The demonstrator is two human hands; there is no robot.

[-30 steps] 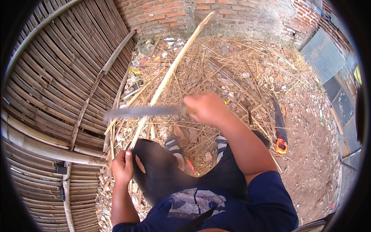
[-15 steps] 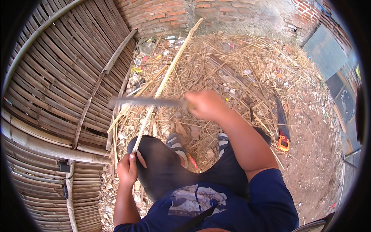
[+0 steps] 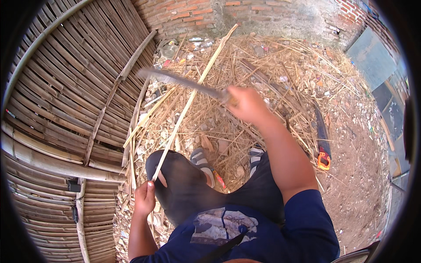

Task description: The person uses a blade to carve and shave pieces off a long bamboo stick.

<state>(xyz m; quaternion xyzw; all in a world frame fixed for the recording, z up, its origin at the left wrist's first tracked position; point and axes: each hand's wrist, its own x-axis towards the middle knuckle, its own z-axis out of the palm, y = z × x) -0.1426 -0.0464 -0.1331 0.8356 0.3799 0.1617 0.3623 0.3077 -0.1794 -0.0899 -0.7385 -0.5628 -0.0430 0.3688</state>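
My left hand (image 3: 144, 198) is closed around the near end of a long pale bamboo strip (image 3: 189, 104), beside my left knee. The strip slants up and away to the right, its far end towards the brick wall. In my right hand (image 3: 247, 104) is the handle of a long-bladed machete (image 3: 184, 82), slightly blurred by motion. Its blade points left and crosses the strip around the middle of its length; whether the two touch I cannot tell.
A handsaw (image 3: 323, 136) with an orange handle lies on the ground at the right. Bamboo scraps and shavings (image 3: 258, 65) litter the ground ahead of my feet. A bamboo slat wall (image 3: 61, 96) stands on the left, a brick wall (image 3: 188, 14) at the back.
My right hand has moved forward and to the right, carrying the machete farther up along the strip. The strip has tilted slightly to the right; my left hand is slightly lower.
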